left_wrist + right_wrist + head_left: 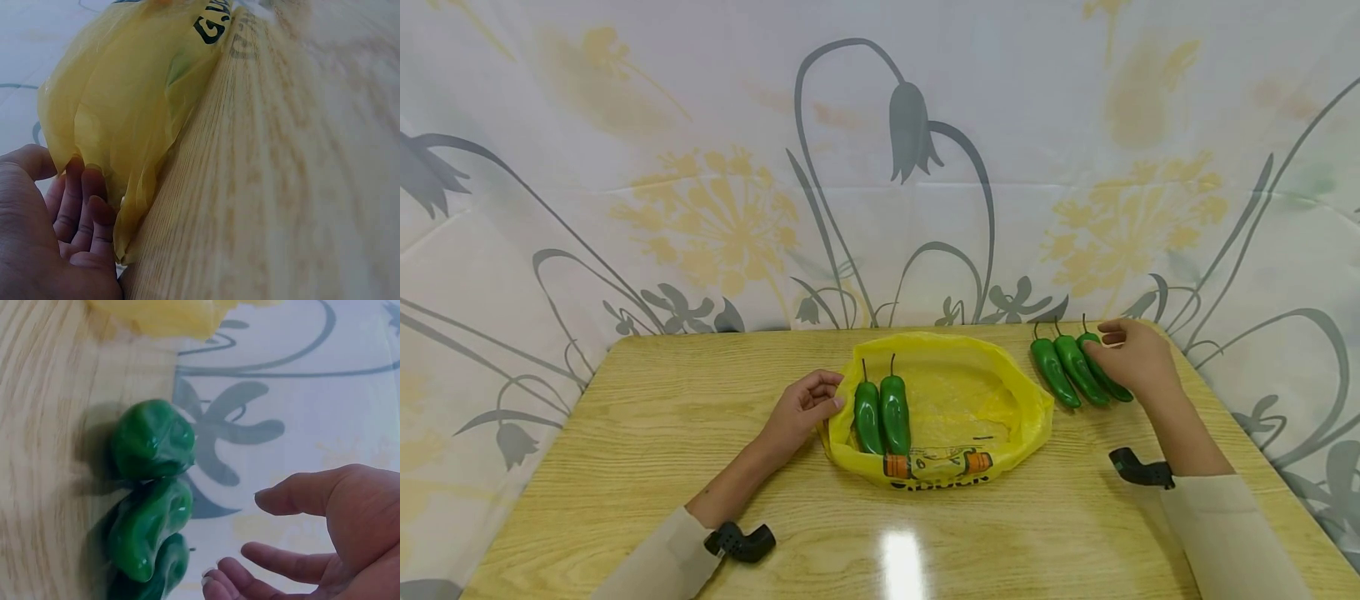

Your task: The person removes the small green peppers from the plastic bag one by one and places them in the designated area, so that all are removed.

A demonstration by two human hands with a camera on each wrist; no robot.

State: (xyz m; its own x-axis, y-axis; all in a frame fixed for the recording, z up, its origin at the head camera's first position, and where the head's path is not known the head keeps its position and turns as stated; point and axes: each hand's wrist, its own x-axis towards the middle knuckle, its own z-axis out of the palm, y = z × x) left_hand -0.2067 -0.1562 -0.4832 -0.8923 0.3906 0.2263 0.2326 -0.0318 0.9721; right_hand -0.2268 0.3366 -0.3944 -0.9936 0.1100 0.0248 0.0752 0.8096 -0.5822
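A yellow plastic bag [940, 342] lies with its mouth spread wide in the middle of the table. Inside it, on the left, two green peppers [894, 417] rest side by side, stems pointing away. At the bag's left rim my left hand [801, 412] pinches the plastic between thumb and curled fingers. Three more green peppers [1054, 372] lie in a row right of the bag. My right hand [1138, 358] hovers by the rightmost pepper [1105, 372], thumb and fingers apart. In the right wrist view a gap shows between that hand [337, 531] and the peppers [154, 439].
The wooden table [685, 392] ends at the back against a flower-printed cloth [737, 208]. Each wrist wears a black camera, one on the left [741, 542] and one on the right [1138, 468].
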